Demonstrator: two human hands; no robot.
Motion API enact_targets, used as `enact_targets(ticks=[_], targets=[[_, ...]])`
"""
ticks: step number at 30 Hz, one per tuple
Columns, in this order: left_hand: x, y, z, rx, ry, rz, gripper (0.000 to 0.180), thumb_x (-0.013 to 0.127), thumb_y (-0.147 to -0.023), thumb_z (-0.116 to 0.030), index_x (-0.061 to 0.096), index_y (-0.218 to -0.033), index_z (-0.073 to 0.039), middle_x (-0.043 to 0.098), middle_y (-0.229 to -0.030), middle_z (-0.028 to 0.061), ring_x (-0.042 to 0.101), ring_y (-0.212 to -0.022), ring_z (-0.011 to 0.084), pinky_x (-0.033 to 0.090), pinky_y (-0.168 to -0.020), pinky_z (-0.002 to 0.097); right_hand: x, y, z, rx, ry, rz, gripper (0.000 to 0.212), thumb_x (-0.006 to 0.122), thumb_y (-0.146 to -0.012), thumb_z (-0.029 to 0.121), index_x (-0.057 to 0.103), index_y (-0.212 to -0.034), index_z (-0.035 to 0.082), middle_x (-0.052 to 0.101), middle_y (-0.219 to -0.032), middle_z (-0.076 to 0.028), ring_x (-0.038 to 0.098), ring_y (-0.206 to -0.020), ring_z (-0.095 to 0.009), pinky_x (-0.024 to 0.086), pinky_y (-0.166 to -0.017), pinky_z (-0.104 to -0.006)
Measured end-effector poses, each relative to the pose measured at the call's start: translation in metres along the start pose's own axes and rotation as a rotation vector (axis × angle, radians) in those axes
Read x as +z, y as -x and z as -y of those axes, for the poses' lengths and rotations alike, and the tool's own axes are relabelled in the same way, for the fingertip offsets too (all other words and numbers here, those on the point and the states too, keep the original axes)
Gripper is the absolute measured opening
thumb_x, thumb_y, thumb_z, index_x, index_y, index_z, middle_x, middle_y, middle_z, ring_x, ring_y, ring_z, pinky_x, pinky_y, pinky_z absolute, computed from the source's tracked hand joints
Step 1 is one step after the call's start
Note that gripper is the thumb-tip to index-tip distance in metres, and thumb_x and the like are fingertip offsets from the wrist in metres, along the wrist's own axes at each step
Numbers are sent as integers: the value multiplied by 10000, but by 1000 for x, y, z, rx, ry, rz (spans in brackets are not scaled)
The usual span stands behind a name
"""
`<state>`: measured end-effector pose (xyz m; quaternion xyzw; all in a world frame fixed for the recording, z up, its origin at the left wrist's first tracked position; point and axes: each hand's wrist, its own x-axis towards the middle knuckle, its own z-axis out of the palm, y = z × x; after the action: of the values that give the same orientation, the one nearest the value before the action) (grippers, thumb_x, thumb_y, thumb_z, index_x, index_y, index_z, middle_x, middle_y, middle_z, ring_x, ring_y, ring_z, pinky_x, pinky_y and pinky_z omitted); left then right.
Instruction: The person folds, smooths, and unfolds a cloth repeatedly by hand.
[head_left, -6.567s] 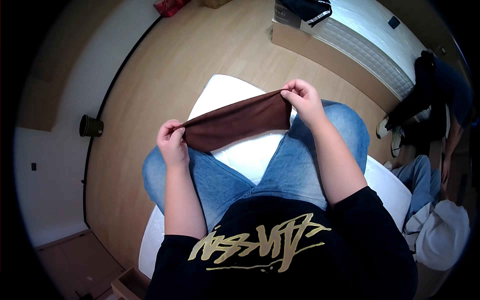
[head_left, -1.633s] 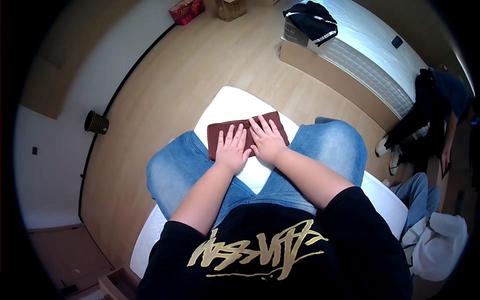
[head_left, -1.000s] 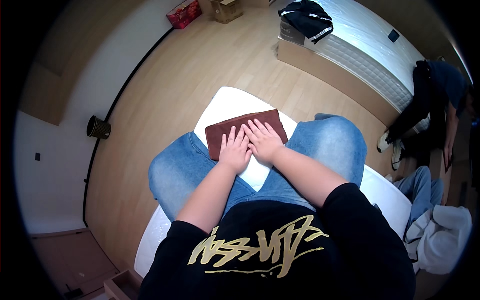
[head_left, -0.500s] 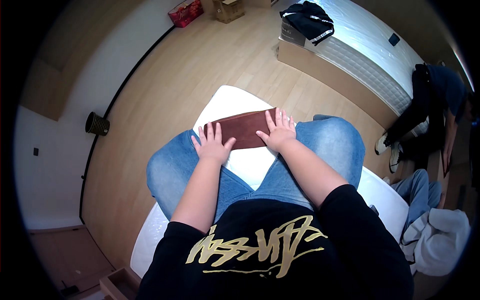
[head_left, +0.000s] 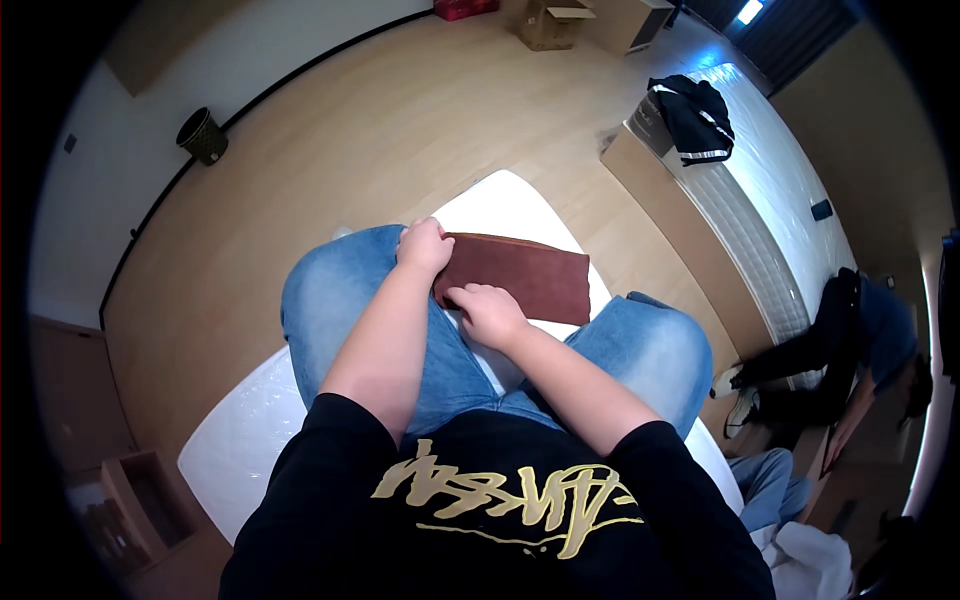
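A flat reddish-brown rectangular piece lies on the white plastic-covered surface between my legs. It looks like folded cloth or soft leather, with a layered edge along its far side; I cannot tell which. My left hand is closed at its far left corner, the fingers curled over the edge. Lower down on the same end, my right hand has its fingers bent and pressed against the near left part. The right end of the piece lies flat, untouched by either hand.
A dark wastebasket stands by the left wall. Cardboard boxes sit at the far side. On the right, a wrapped mattress bears a dark jacket. A bent-over person is beside it, and another person's jeans show nearer.
Both hands were spread flat on the piece. Now they are at its left end with fingers curled, the right hand having crossed leftward. The view has also shifted.
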<state>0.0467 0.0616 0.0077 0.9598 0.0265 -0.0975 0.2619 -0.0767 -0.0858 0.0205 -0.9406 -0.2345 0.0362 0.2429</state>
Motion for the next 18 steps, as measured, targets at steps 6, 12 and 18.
enact_targets(ticks=[6,12,18], targets=[[2,-9,10,13,103,60,213,764,-815,-247,717,-934,-78,718,-1083,157,679,-1039,354,555,-887,429,1,-33,19,31,21,123,253,611,-839,101,639,-1090,103,662,-960,-146,688,-908,-356,549,-803,-486],[0,-15,9,-34,272,74,194,704,-749,-163,710,-913,-59,733,-923,174,708,-928,345,559,-825,428,8,-28,19,-32,71,99,107,618,-839,87,646,-939,61,660,-916,-148,677,-908,-351,549,-807,-479],[0,-14,-3,-3,405,59,140,708,-748,-96,659,-866,-38,695,-794,105,677,-762,230,548,-705,364,-7,0,22,63,-158,-146,111,691,-825,103,609,-876,47,635,-872,-168,641,-855,-379,530,-774,-473]])
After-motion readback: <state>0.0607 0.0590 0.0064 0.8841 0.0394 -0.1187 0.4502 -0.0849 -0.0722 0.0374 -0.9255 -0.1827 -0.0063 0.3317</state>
